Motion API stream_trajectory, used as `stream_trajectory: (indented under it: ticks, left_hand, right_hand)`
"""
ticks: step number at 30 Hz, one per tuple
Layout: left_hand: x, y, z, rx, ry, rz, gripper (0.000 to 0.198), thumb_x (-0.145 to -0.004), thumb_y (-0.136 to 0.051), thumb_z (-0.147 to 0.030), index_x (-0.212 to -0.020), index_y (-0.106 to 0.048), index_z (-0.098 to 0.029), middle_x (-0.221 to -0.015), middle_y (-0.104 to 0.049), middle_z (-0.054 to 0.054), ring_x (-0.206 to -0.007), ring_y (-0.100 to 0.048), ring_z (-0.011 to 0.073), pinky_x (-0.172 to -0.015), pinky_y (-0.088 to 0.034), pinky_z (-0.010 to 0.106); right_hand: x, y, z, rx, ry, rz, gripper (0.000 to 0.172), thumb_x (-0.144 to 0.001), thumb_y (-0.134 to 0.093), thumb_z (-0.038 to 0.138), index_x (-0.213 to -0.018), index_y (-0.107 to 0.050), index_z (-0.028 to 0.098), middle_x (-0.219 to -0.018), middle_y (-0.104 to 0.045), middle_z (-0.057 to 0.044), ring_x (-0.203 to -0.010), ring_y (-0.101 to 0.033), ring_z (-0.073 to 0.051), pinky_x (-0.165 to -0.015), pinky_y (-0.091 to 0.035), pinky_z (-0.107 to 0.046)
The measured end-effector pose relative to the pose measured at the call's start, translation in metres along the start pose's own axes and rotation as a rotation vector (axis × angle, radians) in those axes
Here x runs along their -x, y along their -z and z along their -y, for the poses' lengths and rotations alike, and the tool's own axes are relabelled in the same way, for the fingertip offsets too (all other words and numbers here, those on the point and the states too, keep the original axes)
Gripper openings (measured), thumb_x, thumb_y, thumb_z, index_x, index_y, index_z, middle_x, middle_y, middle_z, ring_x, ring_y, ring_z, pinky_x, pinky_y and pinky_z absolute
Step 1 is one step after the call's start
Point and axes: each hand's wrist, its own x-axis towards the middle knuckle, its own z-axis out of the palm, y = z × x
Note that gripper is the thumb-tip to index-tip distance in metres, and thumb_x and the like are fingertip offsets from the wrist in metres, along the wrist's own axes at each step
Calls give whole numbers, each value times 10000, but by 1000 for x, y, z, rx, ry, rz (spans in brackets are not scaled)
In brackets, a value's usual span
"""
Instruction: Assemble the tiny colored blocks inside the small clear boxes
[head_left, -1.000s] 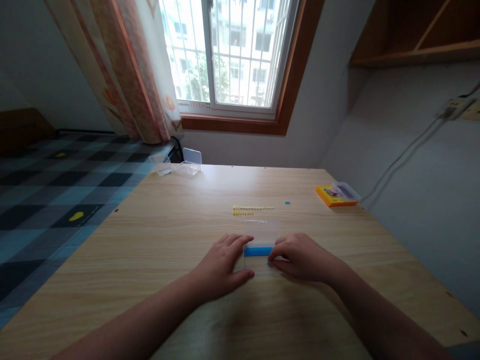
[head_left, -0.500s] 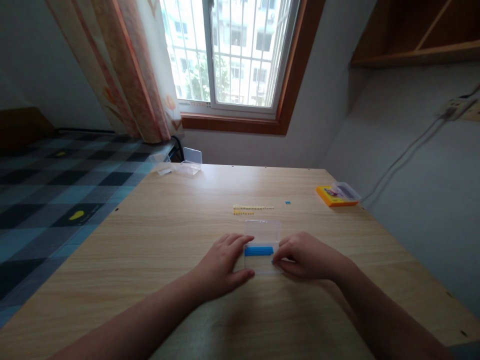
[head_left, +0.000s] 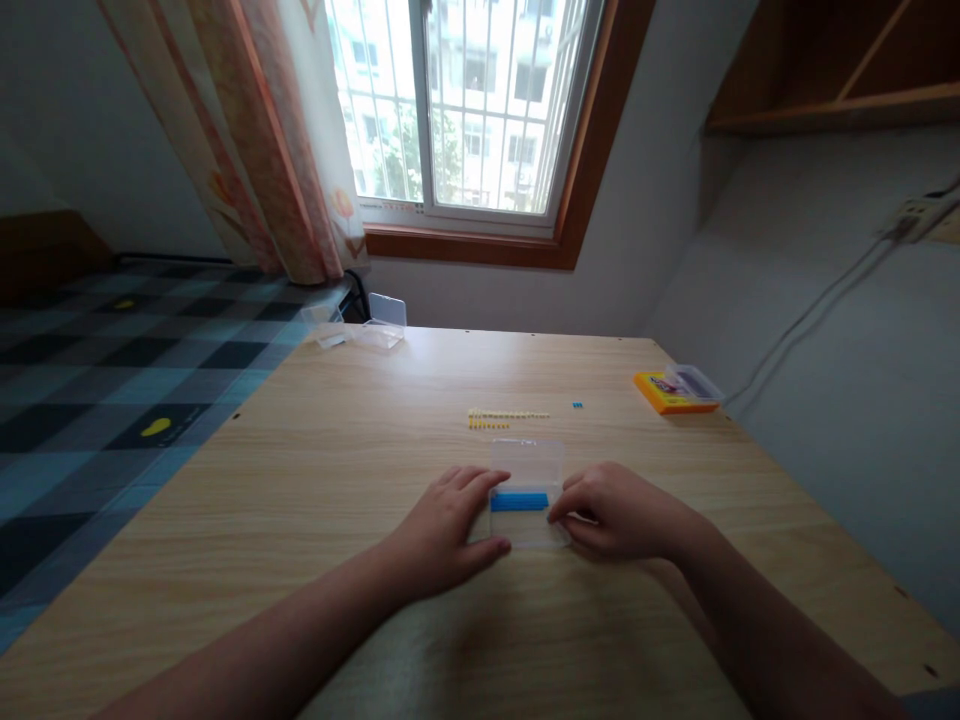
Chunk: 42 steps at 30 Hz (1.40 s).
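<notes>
A clear plastic box (head_left: 525,530) lies in front of me, its lid (head_left: 527,462) tipped back on the far side. A row of thin blue pieces (head_left: 520,501) fills the back part of it. My left hand (head_left: 450,525) spans the left end, thumb at the front edge and index finger at the back edge, holding the box. At the right end, my right hand (head_left: 611,512) has thumb and forefinger pinched together by the blue row. Whatever is between those fingertips is too small or hidden to make out.
Beyond the box lie two rows of small yellow pieces (head_left: 491,425) and a little blue piece (head_left: 577,405). A yellow-orange case (head_left: 675,392) sits at the table's right edge. Open clear boxes (head_left: 382,330) stand at the far left corner, near the bed (head_left: 187,350).
My right fingertips have shifted slightly; a bit of blue that showed at them is no longer visible. My left hand keeps its place on the box.
</notes>
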Motion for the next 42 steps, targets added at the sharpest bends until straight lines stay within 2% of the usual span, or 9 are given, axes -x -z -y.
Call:
stream_trajectory:
  ticks: [4,15,28,42]
  left_hand:
    - [0,0,0,-5,11,7,674,-822,-747,-352,-1429,-469,-260,-1401,-574,102,-1290,-512,317,-1112,-416,518]
    - [-1,0,0,-1,12,9,676,-821,-745,-342,-1432,-468,-252,-1399,-573,102,-1289,-511,312,-1117,-415,514]
    - [-1,1,-2,5,8,4,663,-823,-735,-357,-1428,-478,-269,-1394,-579,104,-1284,-518,322,-1110,-413,518]
    - [-2,0,-1,2,-2,2,655,-830,-731,-369,-1425,-477,-261,-1383,-586,102,-1278,-524,316,-1103,-424,515]
  right_hand:
    - [0,1,-1,10,-36,-8,309,-834,-554,132,-979,-803,245,-887,-780,-29,-781,-684,-175,-710,-431,-266]
    - [0,2,1,24,-10,-20,256,-874,-559,181,-993,-783,217,-865,-764,-43,-752,-665,-168,-684,-408,-265]
    - [4,6,-5,-3,-32,-46,282,-884,-578,198,-1077,-781,232,-893,-765,-44,-759,-661,-169,-688,-414,-266]
    - [0,1,-1,-1,-29,-22,260,-879,-568,188,-1018,-785,222,-892,-766,-46,-769,-667,-172,-692,-413,-269]
